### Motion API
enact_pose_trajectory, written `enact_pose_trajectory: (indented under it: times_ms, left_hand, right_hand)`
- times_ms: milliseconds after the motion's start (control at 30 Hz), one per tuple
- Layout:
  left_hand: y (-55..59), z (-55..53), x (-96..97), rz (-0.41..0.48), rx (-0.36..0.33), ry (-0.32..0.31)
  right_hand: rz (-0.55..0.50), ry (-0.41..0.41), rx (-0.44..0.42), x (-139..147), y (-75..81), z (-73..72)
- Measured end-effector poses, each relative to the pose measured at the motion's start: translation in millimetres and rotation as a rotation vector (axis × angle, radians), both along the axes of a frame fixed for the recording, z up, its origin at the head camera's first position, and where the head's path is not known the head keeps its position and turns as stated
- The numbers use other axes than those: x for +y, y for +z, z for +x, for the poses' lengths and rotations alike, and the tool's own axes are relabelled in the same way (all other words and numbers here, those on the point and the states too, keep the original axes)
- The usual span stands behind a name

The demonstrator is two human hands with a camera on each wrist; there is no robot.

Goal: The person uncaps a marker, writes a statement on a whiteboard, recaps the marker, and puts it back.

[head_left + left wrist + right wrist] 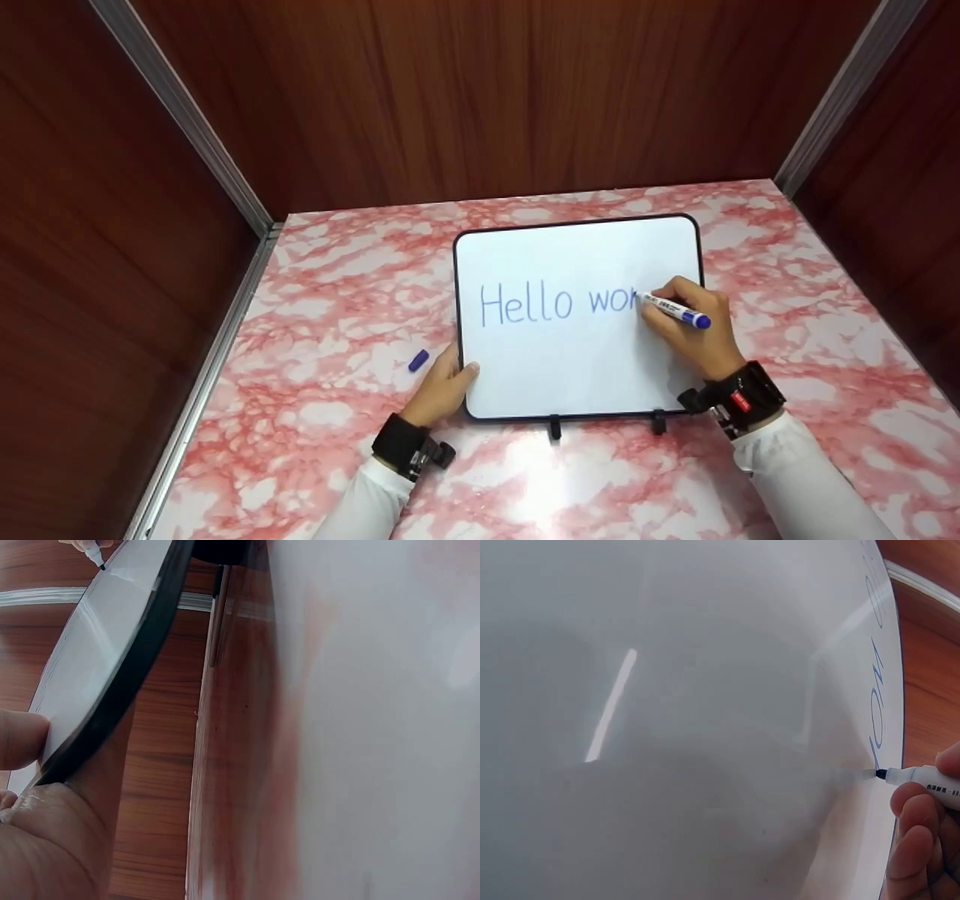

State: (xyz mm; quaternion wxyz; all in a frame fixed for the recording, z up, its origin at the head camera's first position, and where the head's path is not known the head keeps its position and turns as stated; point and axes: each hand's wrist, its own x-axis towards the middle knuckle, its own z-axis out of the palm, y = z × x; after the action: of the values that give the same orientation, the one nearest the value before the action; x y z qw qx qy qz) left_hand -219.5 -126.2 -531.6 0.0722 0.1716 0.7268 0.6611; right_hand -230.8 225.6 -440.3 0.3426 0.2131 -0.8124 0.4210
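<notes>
A black-framed whiteboard (555,367) stands tilted on small black feet (555,427), with "Hello wor" in blue across it. My left hand (441,386) grips its lower left edge, thumb on the white face; the left wrist view shows the thumb (22,739) over the frame. In my right hand (701,326) a white whiteboard marker (671,309) with a blue end is pinched. Its dark tip (881,774) touches the board at the last letter in the right wrist view. A blue marker cap (418,361) lies on the table, left of the board.
The table (322,330) has a red and white marbled top. Dark wood panels (480,97) enclose it at the back and both sides, with metal strips (187,112) at the corners. Black wrist straps with cameras sit on both forearms.
</notes>
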Motion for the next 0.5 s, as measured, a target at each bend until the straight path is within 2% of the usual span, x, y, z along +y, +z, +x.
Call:
enact_pose_trajectory:
  times_ms: [33, 200, 333, 500]
  left_hand:
    - [-0.7, -0.3, 0.1, 0.008, 0.001, -0.004]
    - [18.7, 9.1, 1.3, 0.026, -0.012, -0.025]
    - [20.7, 10.1, 1.9, 0.033, -0.023, -0.028]
    - [19.4, 9.5, 2.3, 0.023, -0.016, -0.02]
  right_hand:
    - [0.003, -0.003, 0.001, 0, 0.6, 0.2]
    - [-0.002, -0.004, 0.018, 2, -0.6, -1.7]
    - [0.003, -0.015, 0.015, 5, -3.7, -3.7]
    - [0.008, -0.037, -0.01, 15, -19.1, -13.6]
